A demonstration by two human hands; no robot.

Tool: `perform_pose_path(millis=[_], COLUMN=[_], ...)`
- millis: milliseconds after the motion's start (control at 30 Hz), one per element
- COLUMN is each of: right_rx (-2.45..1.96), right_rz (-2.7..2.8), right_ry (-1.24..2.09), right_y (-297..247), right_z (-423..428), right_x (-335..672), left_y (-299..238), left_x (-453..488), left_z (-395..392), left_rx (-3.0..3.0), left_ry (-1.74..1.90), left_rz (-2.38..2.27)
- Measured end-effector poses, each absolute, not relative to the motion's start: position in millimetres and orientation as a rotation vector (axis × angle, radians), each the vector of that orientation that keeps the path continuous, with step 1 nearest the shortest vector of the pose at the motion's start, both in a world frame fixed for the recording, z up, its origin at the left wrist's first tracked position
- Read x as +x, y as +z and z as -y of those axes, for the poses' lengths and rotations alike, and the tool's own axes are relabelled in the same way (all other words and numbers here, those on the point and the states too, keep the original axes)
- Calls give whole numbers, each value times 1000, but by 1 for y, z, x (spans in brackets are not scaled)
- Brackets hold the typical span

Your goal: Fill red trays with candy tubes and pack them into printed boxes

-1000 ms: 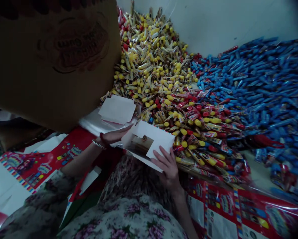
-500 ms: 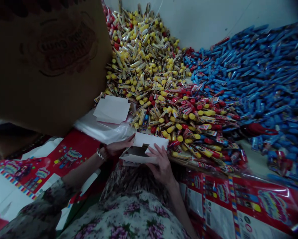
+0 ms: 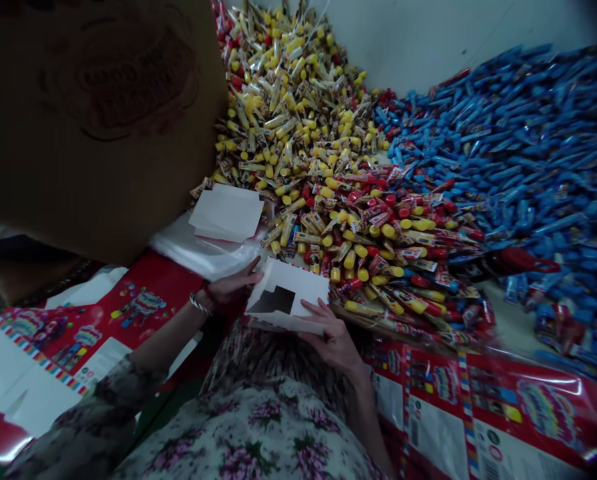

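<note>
A small white cardboard box [image 3: 306, 283], partly folded, is held low in front of my lap. Its inside is white, with a dark opening at the left part. My right hand [image 3: 331, 333] grips the box's right front side, thumb below and fingers over the panel. At the box's left edge, my left hand [image 3: 231, 285] pinches its side flap; the fingertips are partly hidden. Just beyond the box lies a heap of small wrapped candy tubes [image 3: 348, 250] with yellow and red caps.
White card pieces [image 3: 228, 212] rest on clear plastic bags [image 3: 206, 257] at left. A large brown carton [image 3: 143, 187] stands behind them. Blue wrapped pieces [image 3: 503, 133] are heaped at right, near a red-handled object [image 3: 523, 260]. Flat printed red box sheets [image 3: 143, 300] and printed packaging [image 3: 443, 407] flank my lap.
The box's right-hand flap is now folded down, and its white panel lies flatter toward me. My right hand has shifted slightly down and right, while my left stays at the left edge.
</note>
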State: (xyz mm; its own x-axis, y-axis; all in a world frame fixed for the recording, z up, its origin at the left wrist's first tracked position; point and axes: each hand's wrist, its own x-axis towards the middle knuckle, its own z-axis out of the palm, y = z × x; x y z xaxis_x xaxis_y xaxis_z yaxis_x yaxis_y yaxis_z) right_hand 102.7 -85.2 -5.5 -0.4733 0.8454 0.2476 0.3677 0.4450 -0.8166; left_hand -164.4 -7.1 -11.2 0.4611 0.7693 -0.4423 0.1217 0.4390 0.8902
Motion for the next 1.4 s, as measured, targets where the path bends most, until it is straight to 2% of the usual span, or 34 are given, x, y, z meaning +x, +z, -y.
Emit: perform_pose_path(millis=[300,467,567,667,800,900,967,1233,1400], right_rx=[-1036,-1001,-1284,-1537,-1389,-1183,-1249,-1531,-1582], right_rz=[2051,2010,1730,1516,1890,2313,2466,2584,2558], right_ry=[1031,988,797,444,105,222,333,518,522], right_y=[-5,-8,-17,-25,-24,-16,-13,-20,-19], right_z=[85,89,90,87,79,80,82,82,85], right_x=[112,98,83,70,66,67,67,64,63], left_y=[1,-12,-18,-20,-18,-20,-23,-37,-17], left_x=[-150,-145,-138,-129,-120,-120,-123,-118,-126], left_z=[22,29,33,39,42,32,18,-40,-43], left_rx=[1055,1070,1058,935,670,597,684,1347,1310], left_ry=[470,599,692,792,855,873,811,403,325], left_rz=[-1215,-1181,-1185,-1164,-1222,-1274,-1283,-1434,-1271])
